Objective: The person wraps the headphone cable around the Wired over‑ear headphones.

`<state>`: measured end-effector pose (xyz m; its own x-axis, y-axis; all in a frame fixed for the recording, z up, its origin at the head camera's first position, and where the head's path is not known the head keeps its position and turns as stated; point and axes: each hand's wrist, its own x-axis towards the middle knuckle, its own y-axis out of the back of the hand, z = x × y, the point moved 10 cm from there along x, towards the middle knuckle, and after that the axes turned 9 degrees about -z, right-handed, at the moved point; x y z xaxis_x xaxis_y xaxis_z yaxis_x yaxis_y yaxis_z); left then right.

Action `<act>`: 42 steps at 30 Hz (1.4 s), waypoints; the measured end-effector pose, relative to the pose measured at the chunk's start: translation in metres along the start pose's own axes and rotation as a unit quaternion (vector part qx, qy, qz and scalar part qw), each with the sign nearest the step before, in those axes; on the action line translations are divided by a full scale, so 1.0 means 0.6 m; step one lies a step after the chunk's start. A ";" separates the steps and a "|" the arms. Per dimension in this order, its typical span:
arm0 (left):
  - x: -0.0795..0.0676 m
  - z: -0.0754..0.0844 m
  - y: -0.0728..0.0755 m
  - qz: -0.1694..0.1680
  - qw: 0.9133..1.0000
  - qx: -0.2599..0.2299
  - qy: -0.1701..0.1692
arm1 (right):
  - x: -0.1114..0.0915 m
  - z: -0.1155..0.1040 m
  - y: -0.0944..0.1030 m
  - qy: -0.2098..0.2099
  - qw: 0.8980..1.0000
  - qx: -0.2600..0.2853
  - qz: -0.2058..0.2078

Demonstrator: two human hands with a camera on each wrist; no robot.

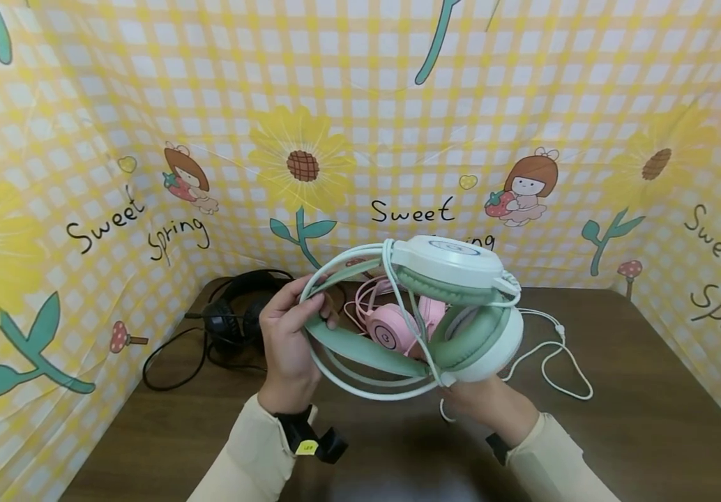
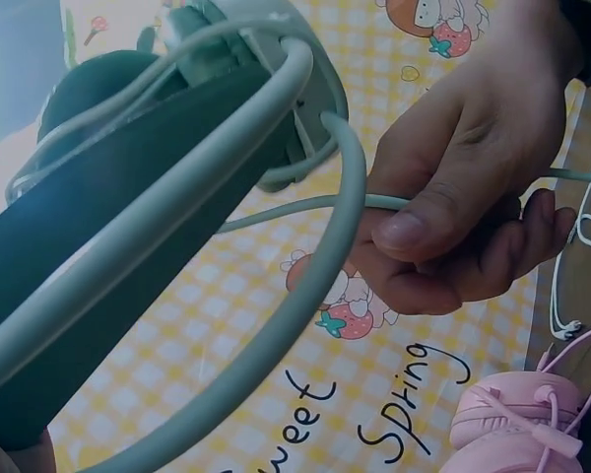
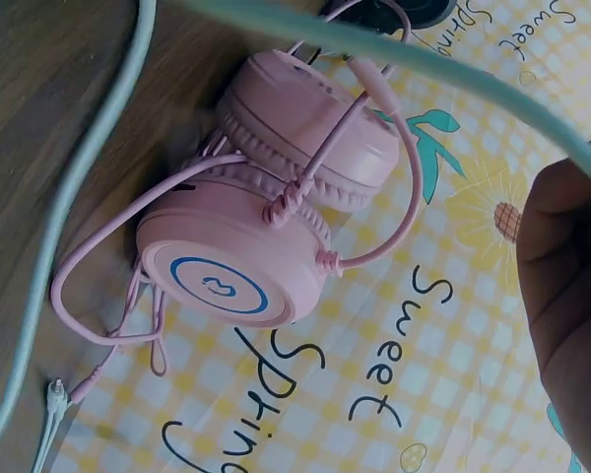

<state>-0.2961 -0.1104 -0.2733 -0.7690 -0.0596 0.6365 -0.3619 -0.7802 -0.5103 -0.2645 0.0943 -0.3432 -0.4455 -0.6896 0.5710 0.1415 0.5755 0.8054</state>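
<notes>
A pair of headphones [image 1: 454, 261], white outside with green ear pads and a green headband, is held up above the table. My left hand [image 1: 288, 338] grips the headband, thumb and fingers around it. My right hand [image 1: 492, 404] is partly hidden behind the lower ear cup in the head view. The left wrist view shows that hand pinching the pale green cable [image 2: 374, 202] between thumb and curled fingers. Part of this cable passes across the headphones between the ear cups and the headband.
Pink headphones [image 3: 231, 256] with a pink cord lie on the table behind the held pair. Black headphones [image 1: 225, 317] with a black cable lie at the left. A white cord [image 1: 561, 341] loops over the dark wooden table [image 1: 649, 418]. Checked yellow cloth walls surround it.
</notes>
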 end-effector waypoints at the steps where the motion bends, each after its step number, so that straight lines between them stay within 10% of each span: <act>1: 0.001 0.000 0.002 0.005 1.000 0.001 0.000 | -0.001 -0.002 0.002 0.002 1.000 -0.023 0.013; 9: 0.002 0.003 0.012 0.029 0.999 0.018 -0.009 | 0.002 -0.003 -0.005 -0.032 0.997 -0.076 -0.012; 42: 0.016 0.055 0.066 0.104 0.985 0.113 -0.077 | 0.015 0.012 -0.008 -0.089 0.992 -0.001 -0.088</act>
<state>-0.3007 -0.1624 -0.2683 -0.7191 -0.3127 0.6206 -0.0652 -0.8587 -0.5083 -0.2756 0.0883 -0.3431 -0.6119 -0.6912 0.3844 0.0500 0.4513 0.8910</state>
